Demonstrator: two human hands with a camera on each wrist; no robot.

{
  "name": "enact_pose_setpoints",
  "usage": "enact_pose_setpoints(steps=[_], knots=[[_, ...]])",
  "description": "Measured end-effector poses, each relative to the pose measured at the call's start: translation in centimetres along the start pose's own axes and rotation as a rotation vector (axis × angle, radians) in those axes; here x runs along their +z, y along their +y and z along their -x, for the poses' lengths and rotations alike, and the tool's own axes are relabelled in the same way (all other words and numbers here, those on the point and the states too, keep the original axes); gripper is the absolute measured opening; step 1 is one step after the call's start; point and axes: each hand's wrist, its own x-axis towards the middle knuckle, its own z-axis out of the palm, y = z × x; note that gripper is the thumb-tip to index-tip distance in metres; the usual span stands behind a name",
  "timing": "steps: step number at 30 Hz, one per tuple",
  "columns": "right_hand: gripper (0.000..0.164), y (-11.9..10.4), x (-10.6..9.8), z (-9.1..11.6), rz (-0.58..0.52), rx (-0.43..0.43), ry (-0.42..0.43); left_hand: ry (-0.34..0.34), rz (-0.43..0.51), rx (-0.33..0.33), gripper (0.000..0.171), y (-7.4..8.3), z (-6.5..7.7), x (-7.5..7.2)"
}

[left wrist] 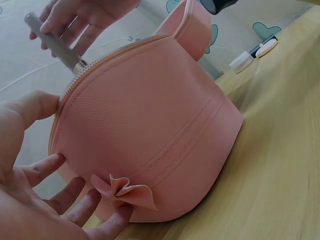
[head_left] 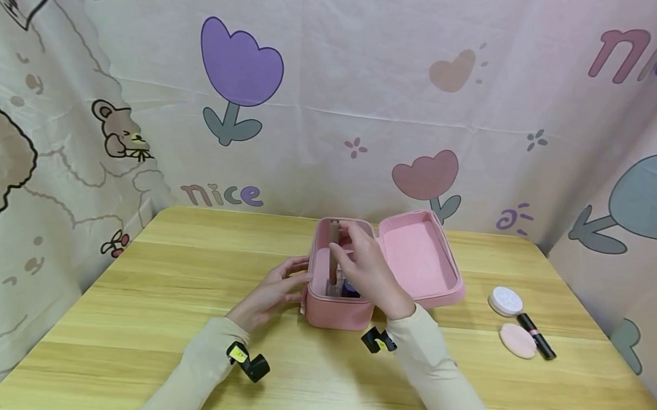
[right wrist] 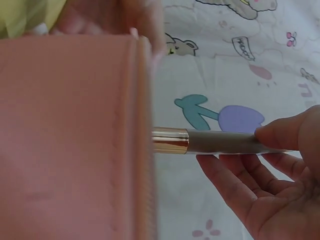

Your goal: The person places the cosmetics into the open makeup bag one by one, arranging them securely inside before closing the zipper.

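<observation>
A pink zippered cosmetic case stands on the table, its lid swung out to the right. My right hand pinches the taupe handle of what looks like a makeup brush, thumb on one side and fingers on the other. The brush is upright with its gold collar at the case's rim; its lower end is hidden in the right wrist view. My left hand rests against the case's left side, fingers spread near a pink bow. Inside are a clear bottle and a dark blue item.
Right of the case lie a white round compact, a pale pink oval puff and a black tube with a pink band. A printed cloth hangs behind the wooden table.
</observation>
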Motion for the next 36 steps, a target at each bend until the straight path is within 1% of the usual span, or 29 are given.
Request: enact_pose_setpoints(steps=[6, 12, 17, 19, 22, 32, 36], knots=[[0.036, 0.1, 1.0, 0.0, 0.001, 0.002, -0.011, 0.022, -0.004, -0.010, 0.056, 0.0, 0.0, 0.1], [0.044, 0.4, 1.5, 0.1, 0.052, -0.040, -0.008, 0.021, -0.009, 0.001, 0.055, -0.1, -0.1, 0.1], [0.051, 0.7, 2.0, 0.3, 0.020, -0.041, -0.015, 0.016, -0.017, 0.005, 0.055, -0.2, -0.1, -0.1], [0.051, 0.7, 2.2, 0.3, 0.016, -0.037, -0.014, 0.019, -0.016, 0.002, 0.055, -0.1, -0.1, -0.1], [0.049, 0.8, 2.4, 0.4, 0.038, -0.038, -0.016, 0.023, -0.011, -0.002, 0.055, -0.1, -0.1, 0.0], [0.046, 1.1, 3.2, 0.8, 0.101, -0.064, -0.062, 0.009, 0.002, -0.001, 0.054, -0.1, -0.1, 0.0], [0.045, 1.3, 3.6, 1.0, 0.111, -0.068, -0.043, 0.009, 0.002, -0.004, 0.055, -0.1, -0.1, -0.1]])
